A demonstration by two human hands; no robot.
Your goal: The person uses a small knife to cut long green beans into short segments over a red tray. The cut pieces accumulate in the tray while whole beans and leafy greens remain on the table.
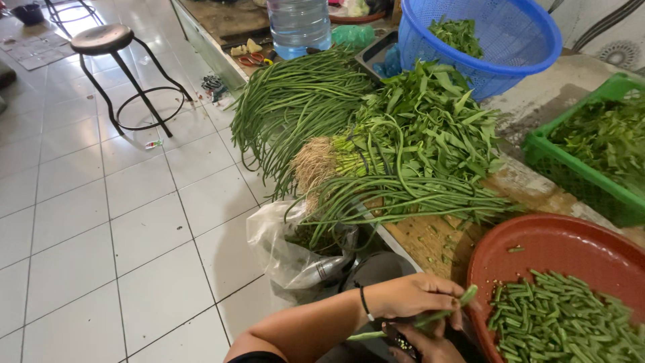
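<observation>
Tiled floor [101, 222] open, hands [420, 316] at basket rim [478, 282]

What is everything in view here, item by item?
long beans: two heaps, green, on the counter
leafy greens: one bundle, green, mid counter
blue basket: one, holds a few leaves, far end
green crate: one, holds greens, right
red tray: one, near right
cut beans: one pile, green, in the tray
water bottle: one, clear, top
stool: one, dark, on the floor
plastic bag: one, clear, under the counter edge
left hand: holds a bean
right hand: under the bean, grip unclear
</observation>
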